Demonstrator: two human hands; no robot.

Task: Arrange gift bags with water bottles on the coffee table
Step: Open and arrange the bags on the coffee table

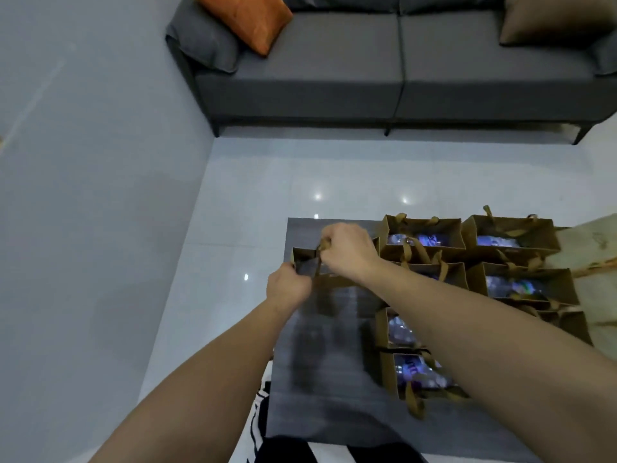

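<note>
Bags of brown paper are standing in rows on the right half of the dark table (320, 389), and both hands are working on one more bag (305, 264) at the table's far left part. The right hand (347, 252) is curling its fingers round that bag's ribbon handle (323, 243), its grip clamped on the loop above the bag's open mouth. The left hand (288, 287) is pinching the bag's near left corner, its grip closed on the paper rim. This bag is sitting just left of the grouped bags, touching or nearly touching the closest one; motion blur is hiding the exact gap and whatever is lying inside it. Among the others, the far bag (424, 233) and its right neighbour (510, 233) are showing water bottles with blue labels through their open tops, as are the middle right bag (527, 285) and the near bag (417, 374). The right forearm is crossing over the middle of the group and covering part of it. Beyond the table, a grey sofa (367, 78) is standing against the wall, with an orange cushion (245, 18) leaning at its left end. The floor (267, 195) is glossy and pale.
</note>
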